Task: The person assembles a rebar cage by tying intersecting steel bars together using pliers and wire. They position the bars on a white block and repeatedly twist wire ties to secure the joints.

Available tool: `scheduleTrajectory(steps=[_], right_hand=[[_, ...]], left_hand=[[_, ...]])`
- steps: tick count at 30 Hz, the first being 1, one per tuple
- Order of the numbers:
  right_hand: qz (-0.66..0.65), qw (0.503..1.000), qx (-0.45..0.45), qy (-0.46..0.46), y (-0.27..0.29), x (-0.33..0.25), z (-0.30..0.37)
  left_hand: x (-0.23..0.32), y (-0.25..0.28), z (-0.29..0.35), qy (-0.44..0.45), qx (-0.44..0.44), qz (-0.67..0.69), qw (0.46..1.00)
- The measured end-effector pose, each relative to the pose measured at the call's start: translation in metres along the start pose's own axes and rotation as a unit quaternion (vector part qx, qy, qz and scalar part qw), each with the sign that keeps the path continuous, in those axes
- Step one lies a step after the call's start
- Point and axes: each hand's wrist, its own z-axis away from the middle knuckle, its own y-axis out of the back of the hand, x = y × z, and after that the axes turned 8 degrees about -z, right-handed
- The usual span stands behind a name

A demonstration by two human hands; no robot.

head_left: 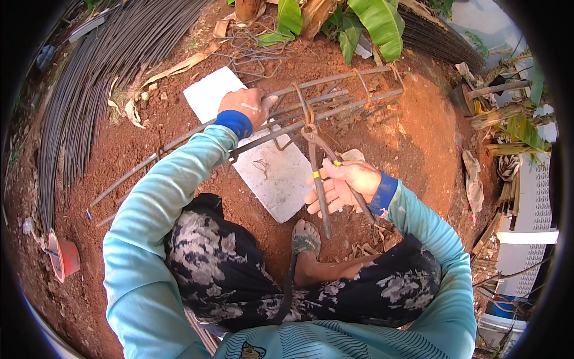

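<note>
A long cage of steel bars (275,136) lies slantwise before me, with bent steel stirrups (304,103) around its bars. My left hand (246,105) is closed over the cage's upper bars; the exact bar under its fingers is hidden. Long-handled pincers (313,137) are in my right hand (356,181), its fingers around the spread handles. Their jaws sit against the lower bar where a stirrup crosses it. Any wire between the jaws is too small to make out.
Under the cage are pale slabs (272,191) on reddish soil. Loose bent stirrups (254,57) lie beyond it. Long steel rods (89,84) are bundled at left, near an orange container (64,257). A banana plant (379,27) grows at the far side. My sandalled foot (306,237) is close below.
</note>
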Motion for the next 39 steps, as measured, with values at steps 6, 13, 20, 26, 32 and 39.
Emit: scheduleTrajectory(steps=[6,13,20,26,32,39], right_hand=[[-0.001,1.0,0.009,-0.005,-0.004,-0.003,0.001],[0.079,0.994,0.07,0.039,-0.021,-0.012,0.012],[0.148,0.981,0.121,0.042,-0.032,-0.039,-0.025],[0.225,0.972,0.042,0.057,-0.004,-0.024,0.008],[0.258,0.946,0.191,0.047,0.019,0.005,0.003],[0.231,0.933,0.258,0.1,0.006,0.022,-0.024]], left_hand=[[-0.001,-0.001,0.002,-0.006,0.002,-0.002,1.0],[0.0,-0.001,0.003,-0.017,0.004,-0.01,1.0],[-0.004,-0.001,0.005,-0.028,0.028,-0.002,0.999],[-0.005,0.0,-0.002,-0.005,0.004,-0.017,1.0],[-0.005,-0.005,-0.003,-0.006,0.016,-0.011,1.0],[-0.004,-0.003,-0.006,0.0,0.009,-0.024,1.0]])
